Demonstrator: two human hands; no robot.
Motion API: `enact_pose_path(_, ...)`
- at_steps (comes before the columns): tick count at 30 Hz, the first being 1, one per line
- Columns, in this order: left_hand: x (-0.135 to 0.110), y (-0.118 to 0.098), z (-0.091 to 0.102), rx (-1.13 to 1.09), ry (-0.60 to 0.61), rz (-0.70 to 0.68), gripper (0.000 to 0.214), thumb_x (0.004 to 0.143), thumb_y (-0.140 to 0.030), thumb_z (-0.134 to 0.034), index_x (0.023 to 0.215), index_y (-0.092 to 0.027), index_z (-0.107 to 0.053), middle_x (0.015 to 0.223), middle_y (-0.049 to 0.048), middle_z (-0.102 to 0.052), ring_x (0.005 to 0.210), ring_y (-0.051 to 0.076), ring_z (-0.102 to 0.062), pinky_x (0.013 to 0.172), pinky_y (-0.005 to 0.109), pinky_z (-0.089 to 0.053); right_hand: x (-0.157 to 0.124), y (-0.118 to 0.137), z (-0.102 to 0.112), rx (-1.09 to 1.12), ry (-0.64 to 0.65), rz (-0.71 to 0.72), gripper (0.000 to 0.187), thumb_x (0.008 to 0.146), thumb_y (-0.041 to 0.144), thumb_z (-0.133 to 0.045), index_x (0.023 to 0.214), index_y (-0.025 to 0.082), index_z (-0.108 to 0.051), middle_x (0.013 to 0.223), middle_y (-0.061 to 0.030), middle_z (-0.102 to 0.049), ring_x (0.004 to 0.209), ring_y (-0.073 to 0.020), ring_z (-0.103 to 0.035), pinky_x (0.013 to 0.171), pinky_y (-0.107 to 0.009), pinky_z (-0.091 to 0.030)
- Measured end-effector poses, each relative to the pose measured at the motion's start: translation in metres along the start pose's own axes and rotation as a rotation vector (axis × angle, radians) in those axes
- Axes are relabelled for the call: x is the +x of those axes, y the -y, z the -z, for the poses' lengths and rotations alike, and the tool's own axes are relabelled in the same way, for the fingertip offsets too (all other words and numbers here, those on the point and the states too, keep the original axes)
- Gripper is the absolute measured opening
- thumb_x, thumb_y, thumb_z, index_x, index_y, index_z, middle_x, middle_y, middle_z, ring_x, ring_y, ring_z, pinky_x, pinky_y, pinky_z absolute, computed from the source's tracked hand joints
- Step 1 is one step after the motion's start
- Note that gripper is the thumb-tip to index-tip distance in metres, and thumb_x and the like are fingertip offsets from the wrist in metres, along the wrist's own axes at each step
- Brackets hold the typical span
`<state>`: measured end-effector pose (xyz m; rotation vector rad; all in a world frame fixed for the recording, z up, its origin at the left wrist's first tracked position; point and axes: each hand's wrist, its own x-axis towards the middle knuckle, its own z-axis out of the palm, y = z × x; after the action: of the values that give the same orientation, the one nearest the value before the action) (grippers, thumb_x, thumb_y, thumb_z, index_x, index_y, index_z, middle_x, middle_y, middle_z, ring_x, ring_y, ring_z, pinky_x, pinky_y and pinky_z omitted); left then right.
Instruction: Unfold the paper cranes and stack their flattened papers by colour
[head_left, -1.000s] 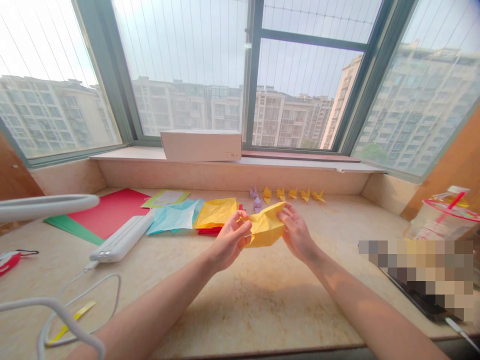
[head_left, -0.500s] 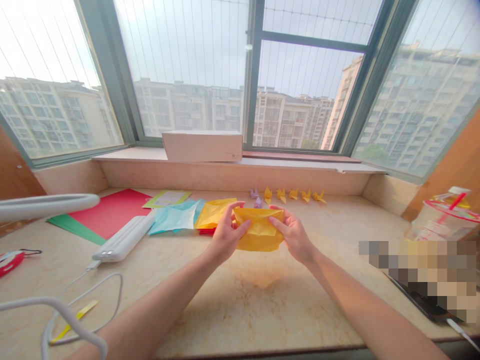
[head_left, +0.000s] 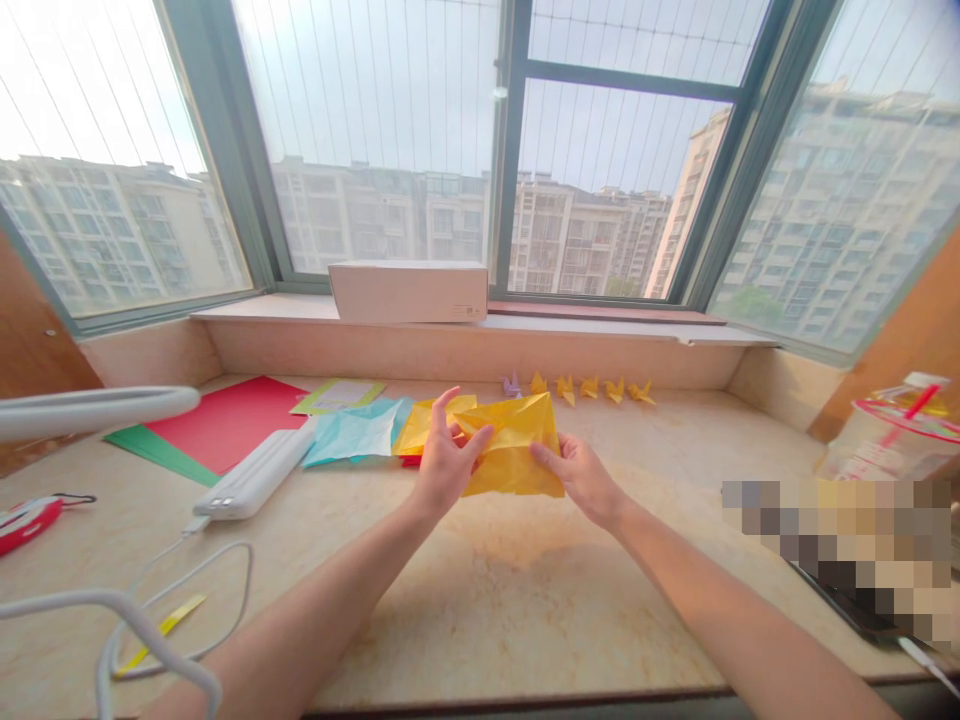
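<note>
Held above the counter is a creased sheet of yellow origami paper (head_left: 517,450), spread out between both hands. My left hand (head_left: 448,462) pinches its left side with the thumb in front, the index finger raised off it. On the right edge, my right hand (head_left: 583,475) grips with the thumb on the front face and the other fingers behind. Behind the sheet stand folded yellow paper cranes (head_left: 590,387) in a row, with a purple paper crane (head_left: 511,384) at their left. Just left of my hands lie more yellow paper (head_left: 416,428) and creased light-blue paper (head_left: 352,432).
Red paper (head_left: 232,420) and green paper (head_left: 154,455) lie at the left, near a white power bank (head_left: 255,475) with its cable (head_left: 247,580). A white box (head_left: 409,292) sits on the windowsill. At right are a plastic cup (head_left: 885,440) and a dark phone (head_left: 847,600).
The yellow sheet has opened out from a folded-over shape to a flatter, taller one. My left index finger has lifted, and my right hand has slid lower along the edge.
</note>
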<state>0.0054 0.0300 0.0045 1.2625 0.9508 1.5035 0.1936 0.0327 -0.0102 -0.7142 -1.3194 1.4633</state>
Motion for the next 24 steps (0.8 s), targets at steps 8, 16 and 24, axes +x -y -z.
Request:
enact_pose_path(8,-0.004,0.003,-0.003,-0.287,0.225,0.29,0.081,0.074,-0.028,-0.081,0.14,-0.025,-0.034,0.096,0.0062,-0.073,0.094,0.02,-0.07,0.087,0.032,-0.049,0.004,-0.003,0.011,-0.25,-0.26,0.027,0.04,0.073,0.053,-0.073,0.096,0.021,-0.066,0.072,-0.003,-0.072,0.041,-0.0127,-0.054,0.028,-0.019,-0.029)
enact_pose_path(16,-0.006,-0.001,-0.006,-0.307,0.318,0.257,0.034,0.074,-0.034,-0.079,0.1,-0.016,-0.067,0.099,0.0088,-0.074,0.098,0.022,-0.068,0.089,0.033,-0.048,0.005,-0.006,0.012,-0.312,-0.262,0.071,0.038,0.075,0.056,-0.07,0.086,0.02,-0.062,0.061,0.0005,-0.064,0.037,-0.0104,-0.047,0.026,-0.019,-0.029)
enact_pose_path(24,0.0,0.007,-0.002,-0.248,0.156,0.157,0.028,0.075,-0.039,-0.076,0.083,-0.018,-0.061,0.082,0.0015,-0.068,0.078,0.015,-0.066,0.073,0.026,-0.051,0.006,-0.008,0.018,-0.345,-0.356,0.133,0.042,0.082,0.062,-0.059,0.076,0.02,-0.063,0.053,-0.0006,-0.061,0.042,-0.0158,-0.053,0.033,-0.025,-0.037)
